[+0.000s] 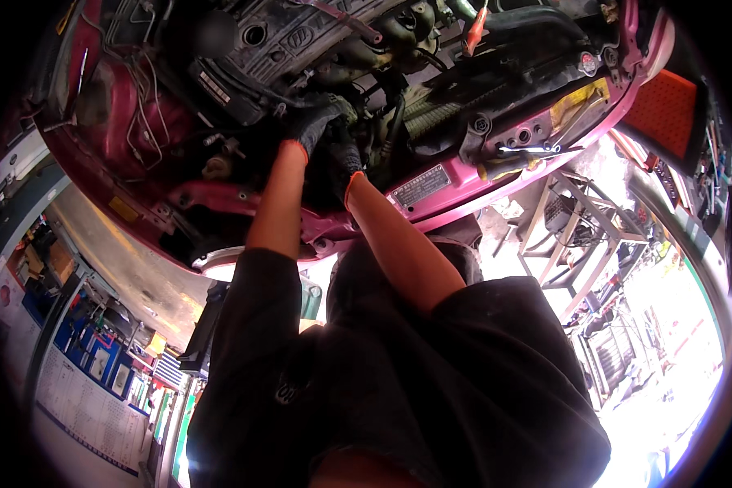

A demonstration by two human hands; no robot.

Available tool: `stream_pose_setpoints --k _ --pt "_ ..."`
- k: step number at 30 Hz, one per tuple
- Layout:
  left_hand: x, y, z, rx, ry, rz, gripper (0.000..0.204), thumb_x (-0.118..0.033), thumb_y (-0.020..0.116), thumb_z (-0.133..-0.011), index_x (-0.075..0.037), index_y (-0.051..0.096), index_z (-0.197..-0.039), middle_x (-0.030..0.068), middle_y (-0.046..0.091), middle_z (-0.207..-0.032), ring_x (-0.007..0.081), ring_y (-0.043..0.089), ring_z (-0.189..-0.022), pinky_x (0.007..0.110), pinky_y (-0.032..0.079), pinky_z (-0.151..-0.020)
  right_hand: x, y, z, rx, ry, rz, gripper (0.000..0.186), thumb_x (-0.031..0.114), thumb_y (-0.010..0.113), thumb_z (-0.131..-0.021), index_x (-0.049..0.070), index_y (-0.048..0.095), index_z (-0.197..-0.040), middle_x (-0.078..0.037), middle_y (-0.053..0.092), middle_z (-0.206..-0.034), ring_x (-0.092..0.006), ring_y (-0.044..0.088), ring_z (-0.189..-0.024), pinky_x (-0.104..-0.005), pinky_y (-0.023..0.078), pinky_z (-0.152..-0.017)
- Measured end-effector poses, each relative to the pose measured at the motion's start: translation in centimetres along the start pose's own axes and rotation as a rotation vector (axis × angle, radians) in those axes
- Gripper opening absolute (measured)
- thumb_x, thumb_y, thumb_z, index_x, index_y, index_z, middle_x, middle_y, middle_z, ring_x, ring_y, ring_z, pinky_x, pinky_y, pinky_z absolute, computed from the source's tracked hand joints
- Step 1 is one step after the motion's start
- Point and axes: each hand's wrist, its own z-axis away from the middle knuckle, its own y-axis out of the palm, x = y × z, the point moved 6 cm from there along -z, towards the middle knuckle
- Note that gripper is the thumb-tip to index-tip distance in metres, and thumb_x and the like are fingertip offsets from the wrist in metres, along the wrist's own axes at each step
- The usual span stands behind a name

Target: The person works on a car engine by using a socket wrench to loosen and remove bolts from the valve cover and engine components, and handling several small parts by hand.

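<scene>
Engine bay [317, 49] — both gloved hands [325, 134] buried.

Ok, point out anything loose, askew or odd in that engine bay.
A yellow-handled screwdriver lies loose on the red front panel, right of the gloved hands, left hand and right hand, deep among hoses. Nothing looks spilled.

Both my left hand [313, 122] and right hand [342, 167], in dark gloves with orange cuffs, reach down among black hoses inside the magenta car's open engine bay [455, 195].
</scene>
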Motion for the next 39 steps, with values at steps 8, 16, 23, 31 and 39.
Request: stream_pose_setpoints --k 8,16,23,31,39 --pt "-13.9 1.8 9.3 -0.096 0.704 -0.818 0.016 -0.008 0.061 -0.078 -0.003 0.067 -0.092 0.0153 0.066 -0.099 0.0282 0.062 -0.092 0.038 0.048 -0.083 2.4 1.0 1.3 -0.124 0.076 -0.320 0.044 0.031 0.049 -0.093 0.003 0.047 -0.127 -0.018 0.057 -0.120 -0.0349 0.057 -0.100 -0.0370 0.043 -0.092" --pt "-7.9 5.3 0.3 0.302 0.539 -1.664 0.023 -0.023 0.054 -0.077 -0.008 0.070 -0.070 0.0159 0.066 -0.072 0.0333 0.065 -0.070 0.046 0.051 -0.065 -2.0 -1.0 -2.7 -0.131 -0.098 0.548 0.055 0.017 0.062 -0.085 0.001 0.038 -0.132 -0.018 0.056 -0.123 -0.0264 0.054 -0.112 -0.0322 0.040 -0.095" --pt "-7.4 4.1 1.7 0.231 0.433 -1.639 0.030 -0.034 0.054 -0.083 -0.009 0.069 -0.091 0.0155 0.067 -0.093 0.0310 0.064 -0.086 0.044 0.050 -0.073 -0.5 -0.1 -1.2 -0.149 -0.226 0.346 0.057 0.032 0.058 -0.084 0.003 0.043 -0.131 -0.016 0.055 -0.126 -0.0305 0.052 -0.115 -0.0340 0.038 -0.099" --pt "-5.9 4.1 1.0 0.180 0.395 -1.571 0.037 -0.040 0.052 -0.084 -0.013 0.067 -0.103 0.0115 0.066 -0.102 0.0296 0.063 -0.094 0.041 0.049 -0.082 -1.1 -0.5 -2.6 0.013 -0.253 1.090 0.058 0.045 0.063 -0.074 0.009 0.058 -0.119 -0.015 0.063 -0.113 -0.0349 0.060 -0.104 -0.0348 0.041 -0.097" --pt "-11.5 5.0 3.9 0.258 0.295 -1.411 0.038 -0.039 0.050 -0.085 -0.014 0.069 -0.105 0.0105 0.067 -0.105 0.0282 0.064 -0.097 0.039 0.049 -0.084 5.7 -2.0 -1.2 0.393 -0.116 1.895 0.061 0.053 0.070 -0.063 0.012 0.067 -0.107 -0.013 0.068 -0.100 -0.0311 0.064 -0.094 -0.0375 0.048 -0.087"
